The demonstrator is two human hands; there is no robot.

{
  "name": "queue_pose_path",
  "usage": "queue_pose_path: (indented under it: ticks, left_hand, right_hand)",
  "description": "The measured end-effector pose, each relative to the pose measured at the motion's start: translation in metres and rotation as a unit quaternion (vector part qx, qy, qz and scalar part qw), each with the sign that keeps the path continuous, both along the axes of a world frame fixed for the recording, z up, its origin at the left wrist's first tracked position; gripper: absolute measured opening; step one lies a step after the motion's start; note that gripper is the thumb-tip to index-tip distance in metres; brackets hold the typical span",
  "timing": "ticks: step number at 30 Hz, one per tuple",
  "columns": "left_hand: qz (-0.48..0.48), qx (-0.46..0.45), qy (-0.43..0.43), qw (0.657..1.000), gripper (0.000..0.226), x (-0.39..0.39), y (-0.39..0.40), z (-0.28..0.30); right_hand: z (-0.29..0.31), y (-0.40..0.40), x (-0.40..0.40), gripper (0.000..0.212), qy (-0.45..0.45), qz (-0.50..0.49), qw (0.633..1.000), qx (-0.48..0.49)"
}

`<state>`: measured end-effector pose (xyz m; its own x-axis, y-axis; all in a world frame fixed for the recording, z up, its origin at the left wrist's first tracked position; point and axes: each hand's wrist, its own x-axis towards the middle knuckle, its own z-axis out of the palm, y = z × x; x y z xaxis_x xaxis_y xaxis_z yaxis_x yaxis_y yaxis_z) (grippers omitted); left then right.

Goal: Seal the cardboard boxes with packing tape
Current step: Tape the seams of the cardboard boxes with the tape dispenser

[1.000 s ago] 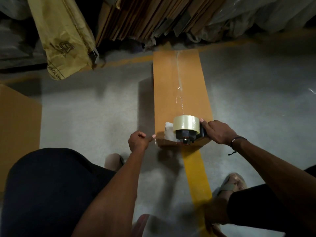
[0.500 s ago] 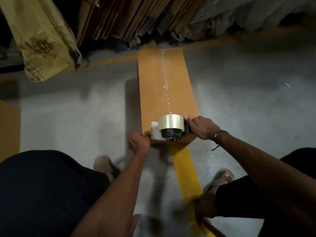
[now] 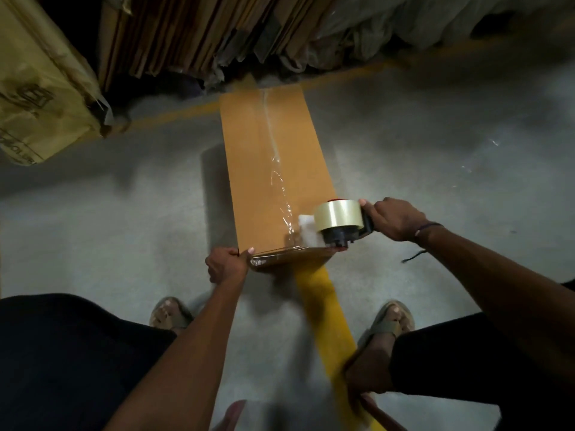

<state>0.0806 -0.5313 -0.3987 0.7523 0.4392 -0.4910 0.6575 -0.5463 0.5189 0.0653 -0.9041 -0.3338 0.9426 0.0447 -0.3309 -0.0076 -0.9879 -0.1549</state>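
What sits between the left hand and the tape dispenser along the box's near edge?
Head view: only the cardboard box near edge, with shiny tape folded over, separates left hand from tape dispenser.

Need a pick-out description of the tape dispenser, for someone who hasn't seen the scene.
Find the long cardboard box lying on the grey floor. At its near right corner the right hand grips the tape dispenser: a black frame carrying a clear tape roll.

We see two bare arms with no sleeves on them. The right hand (image 3: 396,219) has a thin dark string (image 3: 427,226) tied round the wrist, and a loose end of it hangs down. The left hand (image 3: 226,264) wears nothing. Our legs are in dark, black clothes (image 3: 62,353). On our feet we wear greyish-brown sandals (image 3: 390,321) with open toes.
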Motion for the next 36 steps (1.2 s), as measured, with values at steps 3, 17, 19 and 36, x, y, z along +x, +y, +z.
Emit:
queue_pose_path:
  ticks: [3,17,19,36]
  left_hand:
    - [0.010,-0.009,-0.002,1.000,0.043,0.000,-0.002,0.001]
    - [-0.332,-0.160,-0.076,0.927,0.036,-0.003,-0.134,0.006]
    - [-0.326,-0.153,-0.069,0.930,0.040,-0.003,-0.137,0.007]
    - [-0.199,-0.343,0.136,0.908,0.100,0.028,-0.188,0.039]
  right_hand:
    - [-0.001,-0.031,-0.006,0.081,-0.002,-0.032,0.999,0.005]
    - [-0.017,-0.047,-0.001,0.078,0.007,-0.017,0.999,0.044]
    - [-0.021,-0.051,-0.001,0.077,0.004,-0.017,0.999,0.050]
    - [-0.042,-0.080,-0.007,0.079,0.031,-0.014,0.999,0.036]
